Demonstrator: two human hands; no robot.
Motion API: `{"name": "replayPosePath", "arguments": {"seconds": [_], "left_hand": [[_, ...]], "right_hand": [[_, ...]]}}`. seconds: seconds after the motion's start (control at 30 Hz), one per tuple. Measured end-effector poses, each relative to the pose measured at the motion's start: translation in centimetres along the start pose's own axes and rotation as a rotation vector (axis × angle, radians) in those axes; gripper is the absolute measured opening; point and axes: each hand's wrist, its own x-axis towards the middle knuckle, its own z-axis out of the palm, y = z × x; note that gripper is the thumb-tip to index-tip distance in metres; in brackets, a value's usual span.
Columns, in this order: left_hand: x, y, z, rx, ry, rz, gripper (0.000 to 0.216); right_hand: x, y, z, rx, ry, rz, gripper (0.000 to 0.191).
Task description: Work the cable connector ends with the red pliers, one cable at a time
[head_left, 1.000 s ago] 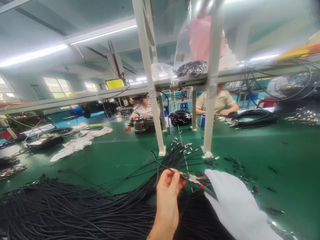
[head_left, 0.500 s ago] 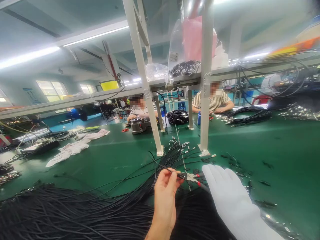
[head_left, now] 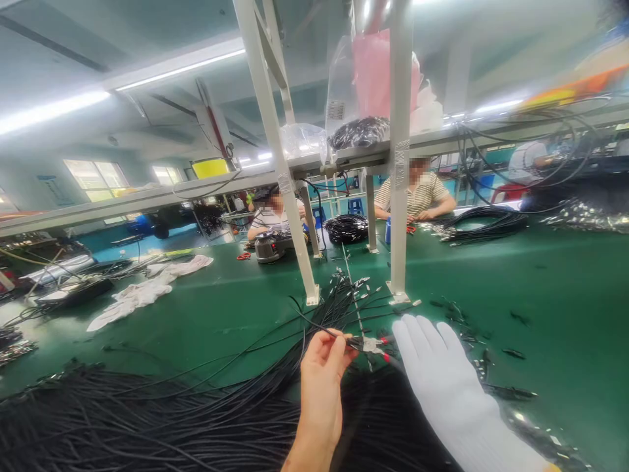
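My bare left hand [head_left: 322, 383] pinches one thin black cable [head_left: 314, 325] between thumb and fingers, low in the middle of the view. My right hand [head_left: 442, 387], in a white glove, grips red-handled cutting pliers [head_left: 372, 345] whose jaws meet the cable just right of my left fingertips. Both hands hover over a large heap of black cables [head_left: 147, 419] on the green table [head_left: 540, 295]. More cable ends with metal terminals [head_left: 351, 288] fan out ahead of my hands.
Two white frame posts [head_left: 275, 157] stand on the table just beyond my hands, carrying a shelf with bagged parts [head_left: 361, 131]. Cut cable scraps [head_left: 511, 354] litter the right. White cloths [head_left: 142, 292] lie at left. Two people [head_left: 417, 196] sit across the table by cable coils [head_left: 346, 229].
My hands keep the same grip on the cable and pliers. The view has drifted slightly, so everything sits a little further left and higher in the picture.
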Motion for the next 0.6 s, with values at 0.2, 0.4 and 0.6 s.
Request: {"name": "replayPosePath", "arguments": {"seconds": [0.2,0.4,0.6], "left_hand": [[0.16,-0.05,-0.11,0.004,-0.002,0.010,0.034],[0.12,0.21,-0.05,0.009,-0.005,0.012,0.033],[-0.02,0.44,0.04,0.034,-0.013,0.024,0.031]], "right_hand": [[0.18,0.75,-0.78,-0.048,-0.091,-0.096,0.042],[0.46,0.48,-1.02,0.011,-0.032,-0.072,0.035],[0.12,-0.02,-0.51,0.113,-0.002,0.018,0.026]]}}
